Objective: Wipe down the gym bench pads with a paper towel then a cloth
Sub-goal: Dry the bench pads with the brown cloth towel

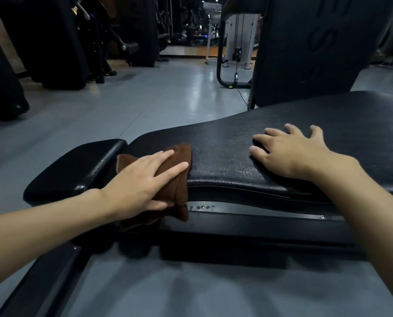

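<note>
A long black bench pad (pixel 271 133) runs across the middle of the view, with a smaller black seat pad (pixel 76 165) at its left end. A folded brown cloth (pixel 177 170) lies over the near left end of the long pad and hangs down over its edge. My left hand (pixel 140 184) lies on the cloth with fingers straight on top and the thumb under its hanging part. My right hand (pixel 289 152) rests flat on the long pad to the right, fingers spread, holding nothing. No paper towel is in view.
The bench's black metal frame (pixel 248 227) runs below the pads. An upright black back pad (pixel 316 46) stands behind the bench at the right. Dark gym machines (pixel 60 42) line the left and back. Grey floor (pixel 145 104) lies between them.
</note>
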Available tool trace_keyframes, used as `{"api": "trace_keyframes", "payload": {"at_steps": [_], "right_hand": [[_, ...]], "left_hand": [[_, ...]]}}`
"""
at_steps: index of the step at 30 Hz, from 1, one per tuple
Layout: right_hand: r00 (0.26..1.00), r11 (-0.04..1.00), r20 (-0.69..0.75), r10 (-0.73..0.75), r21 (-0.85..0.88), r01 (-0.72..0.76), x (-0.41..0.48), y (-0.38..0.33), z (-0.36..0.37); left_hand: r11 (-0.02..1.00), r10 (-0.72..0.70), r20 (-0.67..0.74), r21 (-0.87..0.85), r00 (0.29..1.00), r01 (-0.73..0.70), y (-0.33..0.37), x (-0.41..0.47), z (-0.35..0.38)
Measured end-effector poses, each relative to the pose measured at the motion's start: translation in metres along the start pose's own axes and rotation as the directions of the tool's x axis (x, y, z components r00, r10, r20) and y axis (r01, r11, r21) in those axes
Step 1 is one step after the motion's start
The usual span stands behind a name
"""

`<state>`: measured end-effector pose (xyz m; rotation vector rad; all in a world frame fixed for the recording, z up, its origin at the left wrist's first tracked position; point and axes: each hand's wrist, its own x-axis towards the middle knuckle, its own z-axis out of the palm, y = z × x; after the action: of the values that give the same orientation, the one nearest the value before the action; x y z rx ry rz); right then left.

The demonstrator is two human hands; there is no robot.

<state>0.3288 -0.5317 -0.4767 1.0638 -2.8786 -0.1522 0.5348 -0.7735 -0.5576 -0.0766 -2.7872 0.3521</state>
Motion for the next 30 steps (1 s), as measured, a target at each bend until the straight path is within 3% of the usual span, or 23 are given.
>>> {"api": "trace_keyframes", "payload": {"at_steps": [5, 10, 13, 15, 17, 19, 22, 24, 30], "right_hand": [[0.996, 0.996, -0.024, 0.088, 0.027, -0.087, -0.016, 0.033, -0.005], [0.984, 0.985, -0.06, 0.168, 0.048, -0.165, -0.032, 0.06, -0.008], [0.938, 0.944, -0.226, 0.264, 0.262, -0.203, -0.045, 0.073, -0.013], [0.878, 0.915, -0.383, 0.287, 0.381, -0.133, -0.052, 0.072, -0.019], [0.867, 0.903, -0.475, 0.154, 0.424, 0.072, -0.057, 0.055, -0.026], [0.895, 0.863, -0.44, -0.075, 0.421, 0.279, -0.062, 0.025, -0.027], [0.888, 0.919, -0.289, -0.358, 0.057, 0.389, -0.059, -0.021, -0.001], [0.902, 0.924, -0.209, -0.378, -0.152, 0.352, -0.055, -0.038, 0.016], [0.822, 0.893, -0.353, -0.447, -0.234, 0.385, -0.075, 0.01, 0.03]], "left_hand": [[0.998, 0.056, -0.019, -0.02, 0.998, -0.056, 0.031, 0.04, -0.006], [0.964, 0.244, -0.125, -0.078, 0.962, -0.254, 0.097, 0.101, -0.021], [0.941, 0.302, -0.132, -0.114, 0.944, -0.317, 0.118, 0.118, -0.031], [0.934, 0.286, -0.095, -0.195, 0.953, -0.3, 0.106, 0.114, -0.037], [0.916, 0.203, -0.08, -0.337, 0.976, -0.218, 0.082, 0.1, -0.042], [0.9, 0.073, -0.081, -0.424, 0.994, -0.101, 0.05, 0.085, -0.039], [0.888, -0.116, 0.076, -0.439, 0.99, 0.138, 0.02, 0.068, -0.031], [0.884, -0.138, 0.111, -0.434, 0.984, 0.173, 0.02, 0.07, -0.026], [0.794, -0.088, -0.026, -0.605, 0.996, 0.054, 0.052, 0.118, -0.03]]}}
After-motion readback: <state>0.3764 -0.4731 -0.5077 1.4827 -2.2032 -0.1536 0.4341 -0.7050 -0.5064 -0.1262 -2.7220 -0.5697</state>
